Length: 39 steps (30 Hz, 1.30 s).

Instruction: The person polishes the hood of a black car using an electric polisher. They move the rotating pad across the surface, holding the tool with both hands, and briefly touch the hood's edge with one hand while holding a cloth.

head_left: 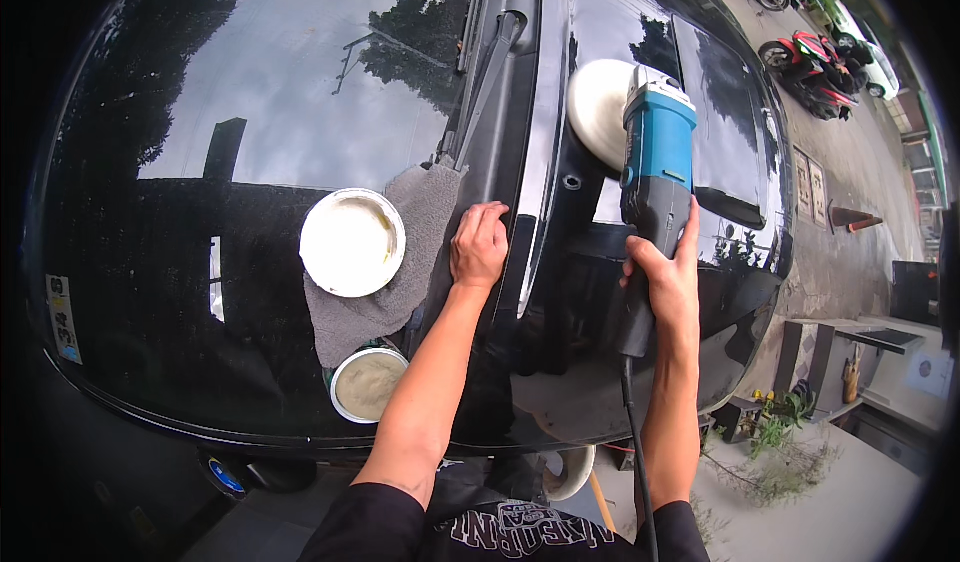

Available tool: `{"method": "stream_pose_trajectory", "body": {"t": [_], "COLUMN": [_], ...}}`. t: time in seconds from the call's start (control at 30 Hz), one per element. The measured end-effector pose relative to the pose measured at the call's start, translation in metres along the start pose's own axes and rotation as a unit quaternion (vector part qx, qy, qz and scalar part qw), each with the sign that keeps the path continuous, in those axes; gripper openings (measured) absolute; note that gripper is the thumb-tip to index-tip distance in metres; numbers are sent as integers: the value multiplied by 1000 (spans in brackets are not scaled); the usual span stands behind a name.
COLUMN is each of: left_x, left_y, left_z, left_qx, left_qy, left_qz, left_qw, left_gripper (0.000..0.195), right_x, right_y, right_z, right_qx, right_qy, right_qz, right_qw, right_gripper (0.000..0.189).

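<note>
My right hand [664, 266] grips the black rear body of a teal-and-black power polisher [660, 149], index finger stretched along its side. The polisher's round white pad [598, 108] lies against the glossy black hood [574, 382] of a vehicle and looks blurred. A black power cord [637, 442] runs from the handle down past my forearm. My left hand [480, 247], fingers curled together, rests on the dark cowl between hood and windshield [285, 142]. Left of it, a grey towel [412, 269] lies partly under a white tub [352, 243] with white contents. An open tub of pale paste [367, 386] stands nearer me.
A wiper arm [487, 74] lies along the windshield base. A white bucket [581, 476] stands below the hood's near edge. Beyond the vehicle are a red motorcycle [814, 74], a white car [874, 59], an orange-tipped object [859, 221] and green plants [784, 419].
</note>
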State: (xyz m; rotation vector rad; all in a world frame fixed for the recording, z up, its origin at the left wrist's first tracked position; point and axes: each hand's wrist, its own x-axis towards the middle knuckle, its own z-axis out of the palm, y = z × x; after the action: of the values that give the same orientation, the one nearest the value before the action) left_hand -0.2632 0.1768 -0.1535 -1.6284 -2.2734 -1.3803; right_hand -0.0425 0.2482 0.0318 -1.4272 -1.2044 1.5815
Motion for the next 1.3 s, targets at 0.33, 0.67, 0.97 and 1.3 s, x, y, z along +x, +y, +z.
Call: {"method": "stream_pose_trajectory", "body": {"t": [0.33,0.67,0.97,1.3], "left_x": [-2,-4,-1,-4], "left_y": [-4,-5,-5,-4], "left_z": [-1,2,4,6], "left_qx": [15,25,53,72], "left_qy": [17,22,-4,-3], "left_qz": [26,23,12,49], "left_qw": [999,999,999,996], "left_gripper": [22,20,25,23], "right_x": [-60,-202,-229,-215], "right_y": [16,93,120,149], "right_z": [-27,-82,-108,-141], "right_qx": [-60,54,197,256], "right_qy": [-78,14,135,269], "right_qz": [-2,73,77,68], "right_qw": [995,996,968,926], "right_gripper": [112,113,110,101]}}
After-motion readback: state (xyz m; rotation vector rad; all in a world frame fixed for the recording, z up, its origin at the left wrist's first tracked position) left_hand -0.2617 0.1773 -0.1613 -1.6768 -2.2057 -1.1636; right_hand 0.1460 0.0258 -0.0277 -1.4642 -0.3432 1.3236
